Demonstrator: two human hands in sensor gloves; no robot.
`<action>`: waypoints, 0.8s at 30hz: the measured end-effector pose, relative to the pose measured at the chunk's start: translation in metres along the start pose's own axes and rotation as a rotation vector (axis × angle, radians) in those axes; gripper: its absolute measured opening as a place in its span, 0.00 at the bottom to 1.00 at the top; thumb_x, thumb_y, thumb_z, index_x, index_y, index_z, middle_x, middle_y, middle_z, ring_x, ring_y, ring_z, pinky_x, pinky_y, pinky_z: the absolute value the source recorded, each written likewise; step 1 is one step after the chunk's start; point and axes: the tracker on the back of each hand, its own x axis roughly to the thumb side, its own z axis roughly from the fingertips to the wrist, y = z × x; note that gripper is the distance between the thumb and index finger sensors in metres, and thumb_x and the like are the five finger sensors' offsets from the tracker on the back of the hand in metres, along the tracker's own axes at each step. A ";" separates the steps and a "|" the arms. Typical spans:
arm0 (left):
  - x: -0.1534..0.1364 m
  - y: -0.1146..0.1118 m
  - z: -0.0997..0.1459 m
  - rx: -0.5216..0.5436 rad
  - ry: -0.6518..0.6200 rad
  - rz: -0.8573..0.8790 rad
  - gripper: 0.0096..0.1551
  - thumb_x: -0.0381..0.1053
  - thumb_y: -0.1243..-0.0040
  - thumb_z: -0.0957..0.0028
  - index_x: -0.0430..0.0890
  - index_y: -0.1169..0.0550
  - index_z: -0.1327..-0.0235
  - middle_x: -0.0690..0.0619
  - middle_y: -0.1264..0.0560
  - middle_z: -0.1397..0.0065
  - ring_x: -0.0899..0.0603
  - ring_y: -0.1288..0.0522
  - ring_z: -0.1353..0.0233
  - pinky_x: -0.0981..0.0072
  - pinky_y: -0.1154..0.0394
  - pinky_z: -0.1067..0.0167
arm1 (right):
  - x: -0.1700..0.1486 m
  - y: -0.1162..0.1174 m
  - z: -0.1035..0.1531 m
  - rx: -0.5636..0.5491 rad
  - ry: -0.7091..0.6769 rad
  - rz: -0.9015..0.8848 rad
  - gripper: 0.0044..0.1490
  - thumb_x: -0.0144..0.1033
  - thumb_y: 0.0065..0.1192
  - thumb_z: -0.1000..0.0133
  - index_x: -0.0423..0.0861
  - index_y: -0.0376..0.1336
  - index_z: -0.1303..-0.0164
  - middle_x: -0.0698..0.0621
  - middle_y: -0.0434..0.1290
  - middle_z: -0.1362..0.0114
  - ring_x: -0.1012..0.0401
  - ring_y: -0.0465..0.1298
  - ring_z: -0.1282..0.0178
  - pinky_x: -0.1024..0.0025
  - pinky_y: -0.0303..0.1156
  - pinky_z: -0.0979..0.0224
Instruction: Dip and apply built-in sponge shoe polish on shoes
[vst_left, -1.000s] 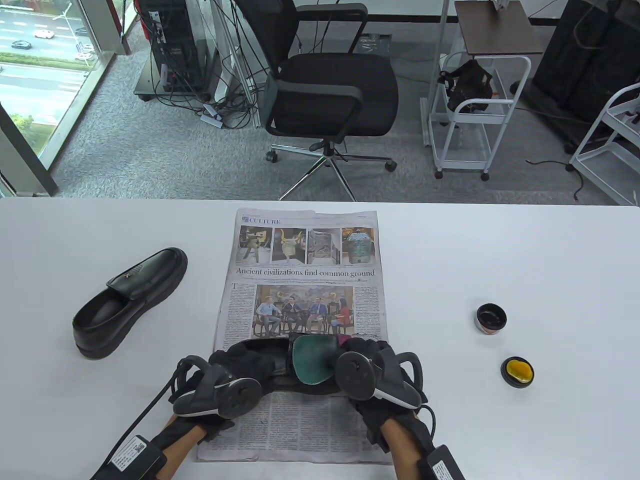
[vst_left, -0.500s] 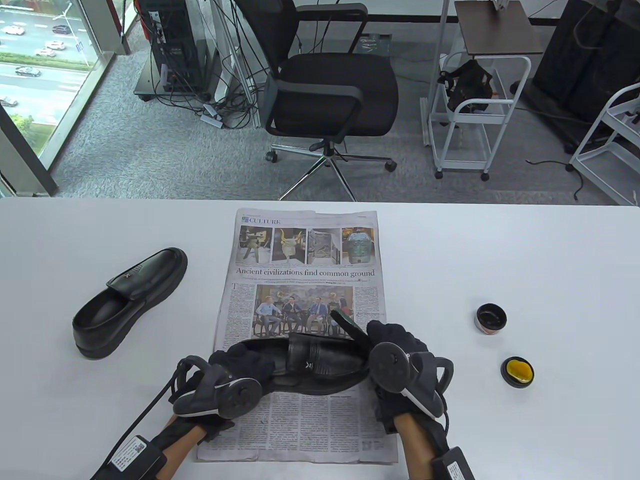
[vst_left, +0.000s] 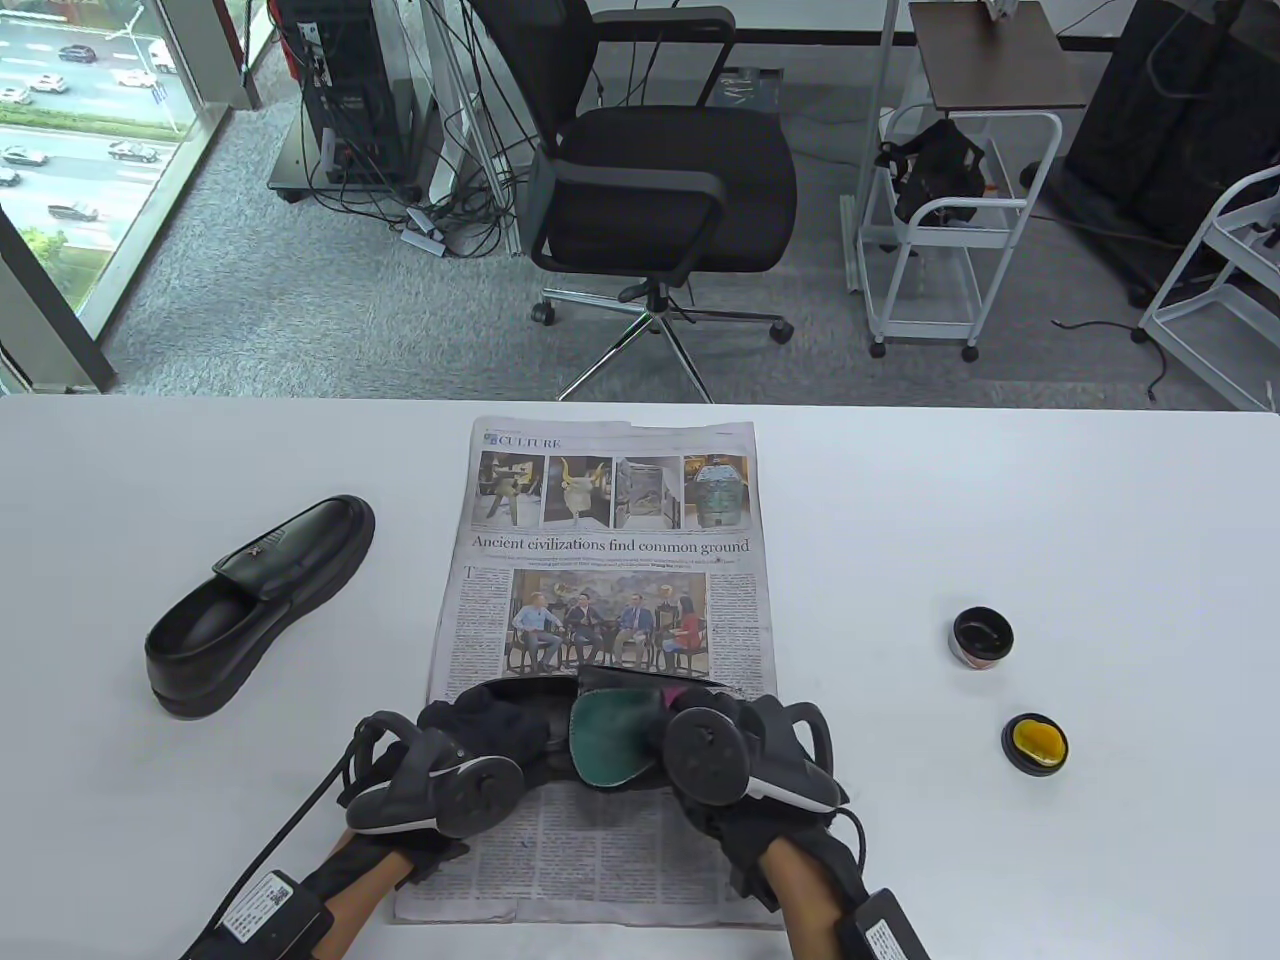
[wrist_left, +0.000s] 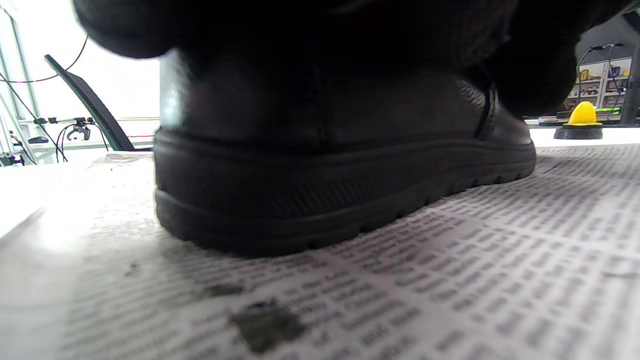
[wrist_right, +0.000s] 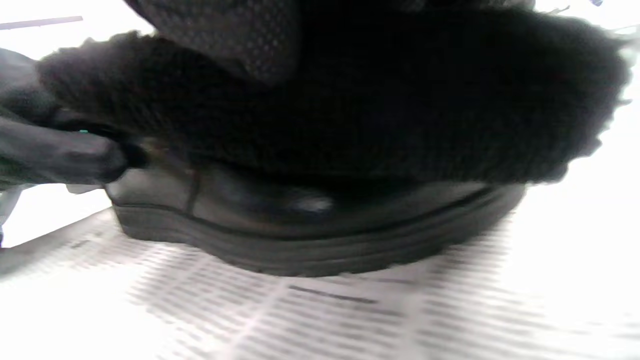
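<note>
The shoe sat on the newspaper near the front edge of the table. The left hand gripped its heel end, and the right hand held a green-backed brush over the toe. The other shoe was well off to the left, with the polish tin and yellow sponge lid over on the right.

Shoe on newspaper

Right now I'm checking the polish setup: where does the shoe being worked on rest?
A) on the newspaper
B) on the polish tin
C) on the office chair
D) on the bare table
A: the shoe stands sole-down on the newspaper, held by the left hand.
</note>
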 end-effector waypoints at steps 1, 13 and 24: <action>0.000 0.000 0.000 0.000 0.000 0.000 0.27 0.61 0.47 0.39 0.47 0.25 0.34 0.47 0.22 0.37 0.38 0.31 0.34 0.45 0.27 0.48 | -0.004 -0.002 0.001 -0.019 0.023 0.011 0.22 0.31 0.64 0.50 0.52 0.70 0.45 0.44 0.73 0.37 0.48 0.78 0.42 0.40 0.70 0.31; 0.000 0.000 0.000 0.000 0.000 0.000 0.27 0.61 0.47 0.39 0.47 0.25 0.34 0.47 0.22 0.37 0.38 0.31 0.34 0.46 0.27 0.48 | -0.033 -0.020 0.016 -0.432 0.209 -0.061 0.24 0.33 0.63 0.50 0.48 0.67 0.42 0.43 0.74 0.40 0.49 0.79 0.48 0.40 0.72 0.36; 0.000 0.000 0.000 0.000 0.000 0.000 0.27 0.61 0.47 0.39 0.47 0.25 0.34 0.47 0.22 0.37 0.38 0.31 0.34 0.46 0.27 0.48 | -0.002 0.003 0.002 -0.398 -0.019 -0.004 0.24 0.31 0.62 0.49 0.53 0.65 0.41 0.46 0.70 0.34 0.45 0.75 0.37 0.38 0.66 0.30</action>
